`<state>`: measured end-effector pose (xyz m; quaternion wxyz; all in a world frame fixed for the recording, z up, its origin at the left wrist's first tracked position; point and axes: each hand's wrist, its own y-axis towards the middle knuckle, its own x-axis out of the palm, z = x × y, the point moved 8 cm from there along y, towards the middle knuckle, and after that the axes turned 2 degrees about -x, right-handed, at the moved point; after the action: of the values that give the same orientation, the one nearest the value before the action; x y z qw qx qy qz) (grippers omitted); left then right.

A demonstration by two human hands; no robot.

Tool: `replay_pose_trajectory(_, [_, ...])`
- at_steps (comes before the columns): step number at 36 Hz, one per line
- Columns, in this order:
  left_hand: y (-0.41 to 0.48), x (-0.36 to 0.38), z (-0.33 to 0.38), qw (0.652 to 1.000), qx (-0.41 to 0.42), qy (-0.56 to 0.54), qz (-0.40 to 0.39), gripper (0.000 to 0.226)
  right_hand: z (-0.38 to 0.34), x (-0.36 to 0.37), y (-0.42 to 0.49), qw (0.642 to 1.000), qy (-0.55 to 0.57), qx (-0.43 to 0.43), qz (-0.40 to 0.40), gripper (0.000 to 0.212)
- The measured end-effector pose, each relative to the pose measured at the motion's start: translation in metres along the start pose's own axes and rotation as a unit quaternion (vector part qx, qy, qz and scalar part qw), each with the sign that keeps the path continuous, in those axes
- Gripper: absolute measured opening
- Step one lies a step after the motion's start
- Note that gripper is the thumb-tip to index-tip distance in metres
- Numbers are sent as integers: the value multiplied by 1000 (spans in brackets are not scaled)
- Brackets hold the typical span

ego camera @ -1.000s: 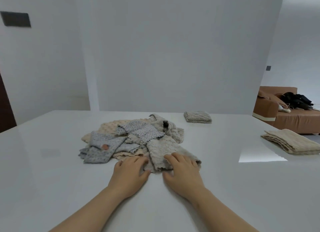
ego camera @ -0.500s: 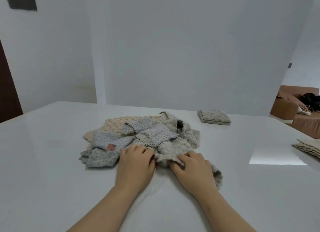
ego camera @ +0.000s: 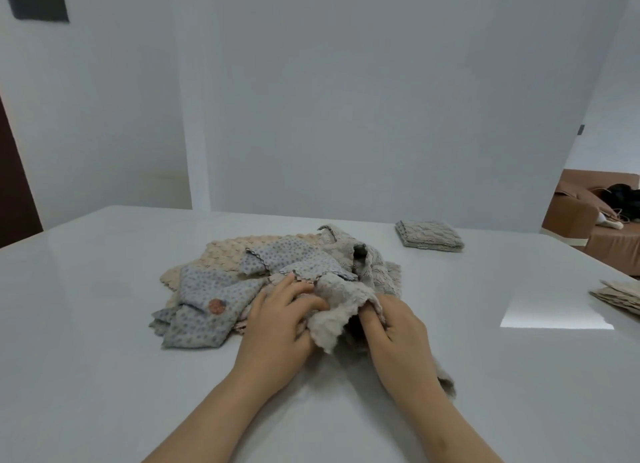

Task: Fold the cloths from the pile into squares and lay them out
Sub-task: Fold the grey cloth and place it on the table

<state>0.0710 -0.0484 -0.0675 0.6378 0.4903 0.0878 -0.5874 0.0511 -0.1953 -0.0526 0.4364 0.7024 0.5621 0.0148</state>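
Note:
A pile of cloths (ego camera: 277,268) lies in the middle of the white table (ego camera: 104,358): beige textured ones underneath, blue-grey dotted ones on top, one bearing a round orange patch. At the pile's near edge a grey-beige fluffy cloth (ego camera: 337,306) is bunched up and lifted a little. My left hand (ego camera: 280,327) grips its left side with curled fingers. My right hand (ego camera: 394,331) pinches its right side, fingertips tucked under a fold. A loose corner of this cloth trails beside my right wrist.
A folded grey cloth (ego camera: 429,235) lies at the back right of the table. A stack of folded beige cloths (ego camera: 620,294) sits at the right edge. Beyond the table stand a white wall and a brown sofa (ego camera: 588,220).
Both hands moved from resting flat on the grey-beige cloth to gripping it, bunching it and raising it off the table. The camera view shifted left.

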Motion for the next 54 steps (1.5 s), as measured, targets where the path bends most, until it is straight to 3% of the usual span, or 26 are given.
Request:
replay_pose_trajectory(3, [0,-12,6,992,-10,-118,30,29,-7,-5,0,1000,10,-21,14,23])
replay_pose_trajectory(5, [0,-17,5,981,-58,-182,41,9,-9,-2,0,999,-16,-22,-23,35])
replay_pose_trajectory(8, [-3,-17,-7,943,-149,-293,46,26,-2,5,-3,989,-105,28,-98,65])
replay_pose_trajectory(10, [-3,-17,-8,909,-189,-369,40,24,5,9,-7,973,-169,59,-146,71])
replay_pose_trajectory(13, [0,-21,-7,905,-194,-377,32,13,16,9,-8,960,-203,98,-168,67])
replay_pose_trajectory(18, [2,-24,-10,895,-210,-392,26,15,26,5,-6,965,-181,116,-147,46])
replay_pose_trajectory(21, [1,-23,-13,884,-233,-404,31,18,28,0,-3,983,-61,143,-95,37])
replay_pose_trajectory(23, [0,-23,-18,880,-253,-399,41,21,23,-1,-2,975,105,185,-65,41])
replay_pose_trajectory(26, [-1,-22,-21,875,-279,-392,46,29,15,-2,-1,910,345,230,-11,42])
replay_pose_trajectory(29, [-2,-22,-9,871,-267,-411,46,23,6,7,-2,850,462,248,-47,47])
replay_pose_trajectory(33, [-2,-16,15,934,-169,-316,-10,14,-4,24,-7,799,537,248,-111,75])
replay_pose_trajectory(34, [-3,-9,23,945,-140,-288,-59,11,-4,25,-6,802,535,245,-103,70])
replay_pose_trajectory(36, [-7,4,33,951,-97,-251,-152,21,5,19,-3,831,495,247,-59,39])
replay_pose_trajectory(38, [-10,9,36,952,-76,-224,-194,30,13,13,-3,837,475,272,-17,27])
replay_pose_trajectory(41, [-5,-4,27,967,-74,-218,-114,55,22,9,-6,781,541,311,29,23])
replay_pose_trajectory(45, [-3,-16,20,999,-8,-45,6,32,33,-1,-1,753,573,310,94,29])
replay_pose_trajectory(48, [-2,-1,2,992,0,125,-1,55,34,-15,4,742,595,282,131,31])
replay_pose_trajectory(50, [0,17,-12,971,-49,217,-86,75,35,-24,5,749,589,259,157,31])
replay_pose_trajectory(54, [6,33,-32,948,-119,243,-165,83,41,-39,2,755,571,245,213,32])
